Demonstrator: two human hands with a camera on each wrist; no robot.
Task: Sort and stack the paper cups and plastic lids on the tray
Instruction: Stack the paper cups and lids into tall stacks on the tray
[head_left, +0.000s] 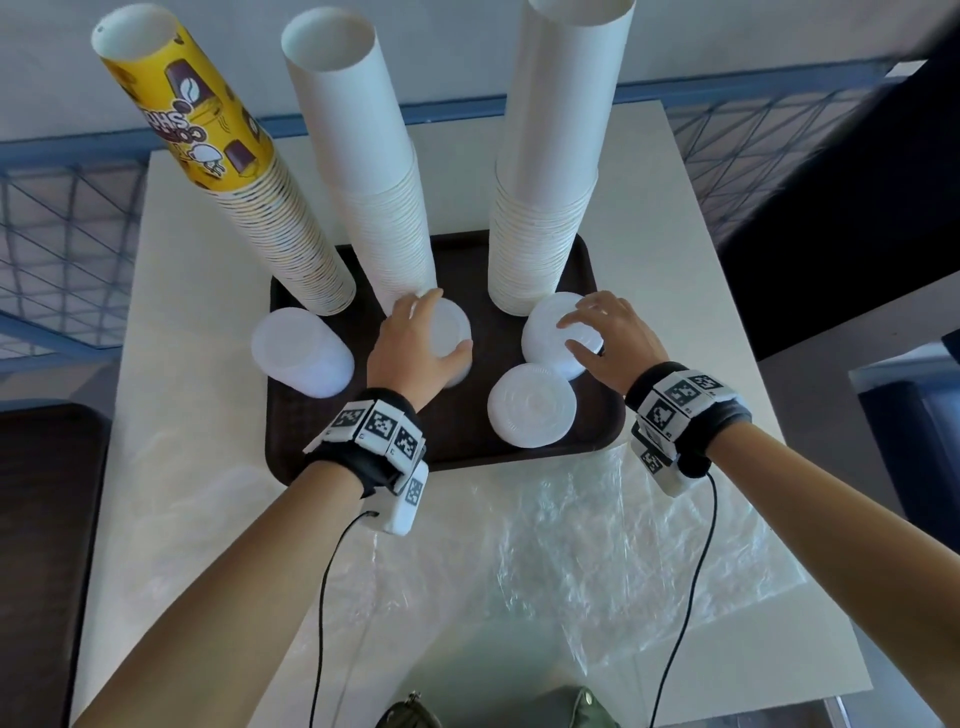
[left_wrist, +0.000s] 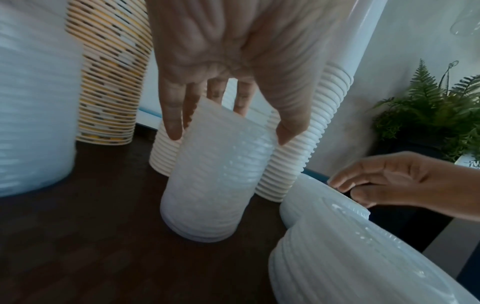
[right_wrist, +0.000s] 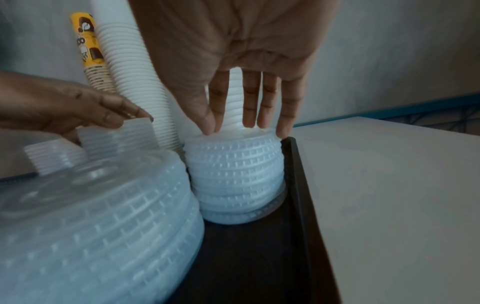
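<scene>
A dark brown tray (head_left: 457, 441) holds three tall cup stacks: a yellow printed one (head_left: 270, 218) and two white ones (head_left: 384, 208) (head_left: 545, 208). In front of them stand several stacks of translucent white lids. My left hand (head_left: 441, 322) grips the top of the middle lid stack (left_wrist: 215, 185), thumb on one side and fingers down the other. My right hand (head_left: 576, 327) rests straight fingertips (right_wrist: 207, 127) on top of the right lid stack (right_wrist: 233, 176), which sits against the tray's right rim. A lower lid stack (head_left: 532, 408) sits at the front, another (head_left: 301, 353) at the left edge.
Crumpled clear plastic wrap (head_left: 597, 545) lies on the white table in front of the tray. A dark seat (head_left: 47, 519) is on the left, a green bag (head_left: 571, 712) at the near edge. A potted fern (left_wrist: 428, 107) stands beyond the table.
</scene>
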